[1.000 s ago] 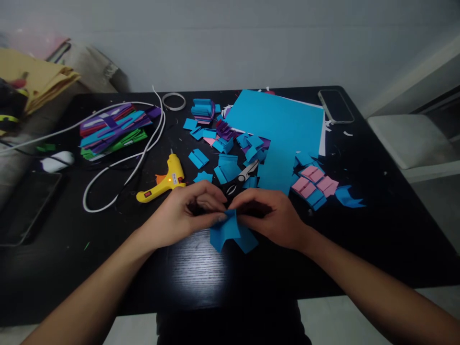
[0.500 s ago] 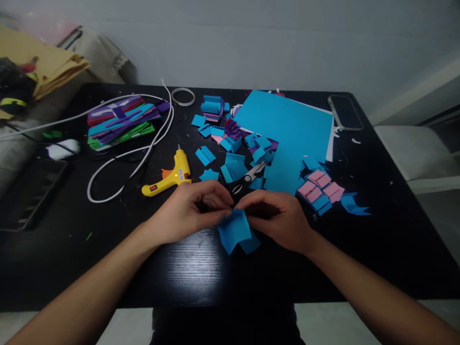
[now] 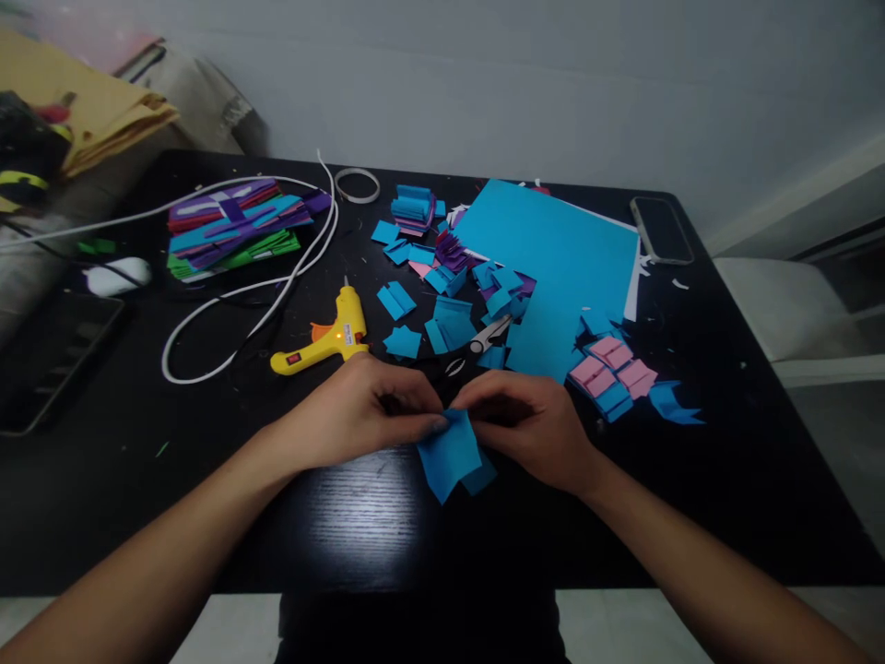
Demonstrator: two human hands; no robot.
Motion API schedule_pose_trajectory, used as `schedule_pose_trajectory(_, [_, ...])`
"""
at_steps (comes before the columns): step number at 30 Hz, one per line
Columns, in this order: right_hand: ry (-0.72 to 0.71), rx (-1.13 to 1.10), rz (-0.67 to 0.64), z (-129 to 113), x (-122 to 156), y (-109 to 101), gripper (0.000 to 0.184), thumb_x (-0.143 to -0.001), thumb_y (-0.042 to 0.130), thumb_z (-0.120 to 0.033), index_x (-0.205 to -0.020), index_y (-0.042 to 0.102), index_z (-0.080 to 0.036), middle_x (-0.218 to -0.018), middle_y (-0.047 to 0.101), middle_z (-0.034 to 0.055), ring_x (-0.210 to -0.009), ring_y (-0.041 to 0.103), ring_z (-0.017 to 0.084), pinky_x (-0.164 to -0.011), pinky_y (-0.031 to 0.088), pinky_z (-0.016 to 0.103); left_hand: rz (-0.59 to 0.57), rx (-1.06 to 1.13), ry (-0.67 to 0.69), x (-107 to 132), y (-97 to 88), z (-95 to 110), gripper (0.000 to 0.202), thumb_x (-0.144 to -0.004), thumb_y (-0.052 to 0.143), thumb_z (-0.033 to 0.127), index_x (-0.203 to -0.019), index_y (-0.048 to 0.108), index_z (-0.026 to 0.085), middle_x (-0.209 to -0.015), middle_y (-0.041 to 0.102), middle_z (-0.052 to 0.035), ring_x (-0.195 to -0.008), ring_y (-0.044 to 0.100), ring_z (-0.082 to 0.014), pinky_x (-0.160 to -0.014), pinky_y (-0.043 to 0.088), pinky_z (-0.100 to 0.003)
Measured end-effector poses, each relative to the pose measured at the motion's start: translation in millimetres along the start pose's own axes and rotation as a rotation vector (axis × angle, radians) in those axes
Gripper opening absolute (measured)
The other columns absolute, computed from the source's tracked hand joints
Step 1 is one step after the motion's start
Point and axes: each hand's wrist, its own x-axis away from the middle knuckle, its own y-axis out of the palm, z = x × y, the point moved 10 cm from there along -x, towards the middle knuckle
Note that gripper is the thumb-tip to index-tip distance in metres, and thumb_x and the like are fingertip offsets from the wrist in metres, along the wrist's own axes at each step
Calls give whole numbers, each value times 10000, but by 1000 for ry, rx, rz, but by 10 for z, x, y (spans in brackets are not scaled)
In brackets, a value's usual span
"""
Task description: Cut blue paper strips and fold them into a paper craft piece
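Between my two hands is a folded piece of blue paper (image 3: 453, 452), its notched lower end hanging over the table's front part. My left hand (image 3: 377, 406) pinches its upper left edge between thumb and fingers. From the other side, my right hand (image 3: 529, 420) grips the top right edge, fingers curled; their tips are partly hidden behind the paper. Just beyond the hands lie black-handled scissors (image 3: 477, 346), their handles partly hidden. A yellow glue gun (image 3: 328, 337) with a small lit orange light rests left of them, near my left hand.
Cut blue pieces (image 3: 449, 327) lie scattered mid-table. Behind them is a large blue sheet (image 3: 546, 240). Pink and blue folded pieces (image 3: 608, 373) sit at right, a phone (image 3: 662, 231) at the back right. Left are coloured paper strips (image 3: 239, 226), a white cable (image 3: 200, 318) and a tape ring (image 3: 358, 185).
The view has shifted slightly. Both hands keep hold of the blue paper, which has turned a little, so its rear flap shows less.
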Motion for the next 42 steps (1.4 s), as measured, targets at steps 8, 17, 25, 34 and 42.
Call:
schedule_pose_trajectory(8, [32, -27, -1, 30, 4, -1, 192, -811, 851, -152, -981, 794, -220, -940, 810, 29, -832, 791, 156, -764, 657, 244, -16, -34, 28, 9, 6, 14, 135, -922, 711, 307, -937, 800, 207, -770, 779, 16, -638, 675, -110, -552, 484, -181])
schedule_pose_trajectory(17, [42, -39, 5, 35, 13, -3, 210, -810, 843, -141, -998, 801, -225, -921, 816, 24, -824, 793, 156, -754, 655, 235, -71, -42, 32, 4, 56, 23, 180, -952, 642, 279, -970, 786, 174, -776, 753, -3, -645, 639, -111, -571, 467, -188])
schedule_pose_trajectory(25, [41, -57, -36, 27, 4, 69, 198, -794, 865, -161, -972, 828, -238, -967, 767, 45, -813, 752, 146, -711, 636, 230, -161, 68, -122, 12, 154, -87, 132, -885, 713, 274, -911, 771, 159, -693, 694, 23, -613, 602, -94, -543, 434, -165])
schedule_pose_trajectory(34, [69, -85, -63, 48, 8, 99, 210, -790, 879, -171, -982, 827, -241, -928, 741, 32, -792, 740, 130, -702, 623, 209, -170, 57, -79, 9, 177, -93, 135, -909, 669, 262, -885, 758, 164, -674, 632, 42, -589, 508, -78, -517, 369, -165])
schedule_pose_trajectory(42, [53, -36, -86, 30, 17, 112, 202, -817, 851, -154, -996, 823, -243, -922, 745, 27, -793, 736, 127, -695, 605, 207, -170, 102, -131, -9, 205, -110, 99, -868, 675, 225, -860, 747, 157, -665, 622, 41, -581, 499, -80, -506, 359, -167])
